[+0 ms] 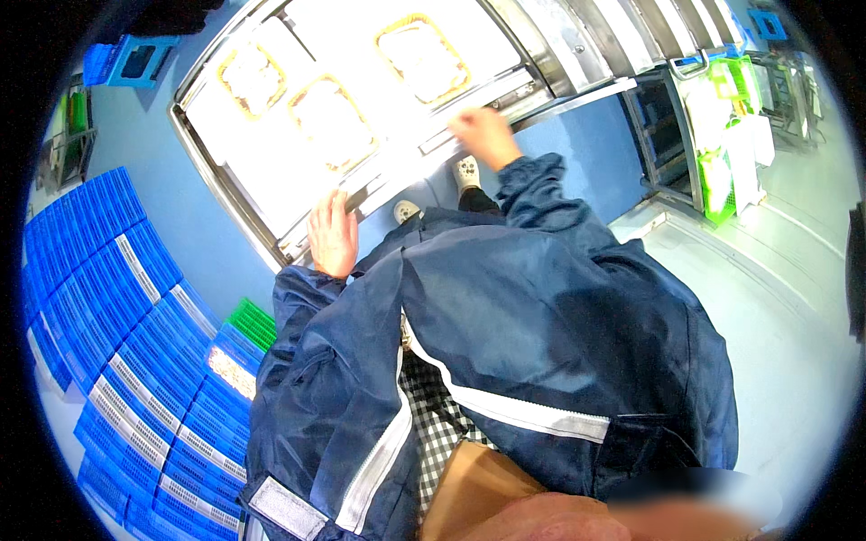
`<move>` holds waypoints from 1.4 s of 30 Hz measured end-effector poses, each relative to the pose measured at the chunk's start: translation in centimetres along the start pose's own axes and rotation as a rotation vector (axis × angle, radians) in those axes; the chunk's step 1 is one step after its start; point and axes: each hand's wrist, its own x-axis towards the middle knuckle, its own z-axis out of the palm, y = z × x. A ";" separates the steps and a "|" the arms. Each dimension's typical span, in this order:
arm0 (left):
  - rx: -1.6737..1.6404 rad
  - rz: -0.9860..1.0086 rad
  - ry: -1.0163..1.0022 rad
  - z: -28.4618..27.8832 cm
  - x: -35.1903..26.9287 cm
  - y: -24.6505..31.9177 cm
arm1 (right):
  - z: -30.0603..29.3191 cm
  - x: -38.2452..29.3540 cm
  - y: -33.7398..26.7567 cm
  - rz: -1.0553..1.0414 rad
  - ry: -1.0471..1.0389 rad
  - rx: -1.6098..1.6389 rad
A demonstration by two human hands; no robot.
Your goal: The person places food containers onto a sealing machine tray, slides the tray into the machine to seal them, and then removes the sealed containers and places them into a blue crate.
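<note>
A brightly lit white surface [257, 159] in a metal frame, perhaps a conveyor, stretches before me. On it sit three rectangular trays with orange-brown rims: a left one [251, 80], a middle one [333, 123] and a right one [423, 58]. Glare washes out their contents. My left hand [333, 233] rests with straight fingers at the near metal edge, holding nothing I can see. Farther right, my right hand [484, 137] is curled and blurred over the near rail [440, 140]. Whether anything is inside its fingers cannot be made out.
Stacked blue plastic crates [128, 324] fill the left side, with a green crate [252, 323] beside them. Metal machine housing [595, 40] adjoins the lit surface at upper right. Green baskets [718, 182] stand at the right. Light clogs [467, 172] show below the rail.
</note>
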 end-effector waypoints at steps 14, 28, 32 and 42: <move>-0.024 0.048 -0.035 5.6 9.2 8.9 | -5.5 5.5 6.4 0.124 0.014 -0.041; 0.000 -0.004 -0.019 4.8 9.8 10.8 | -7.3 4.8 4.5 0.091 -0.057 -0.304; -0.213 -0.125 0.053 3.3 11.2 9.9 | -7.9 5.4 0.1 -0.006 -0.039 -0.439; -0.554 -0.752 0.371 8.3 21.1 5.4 | -2.8 15.0 1.7 -0.053 0.117 -0.056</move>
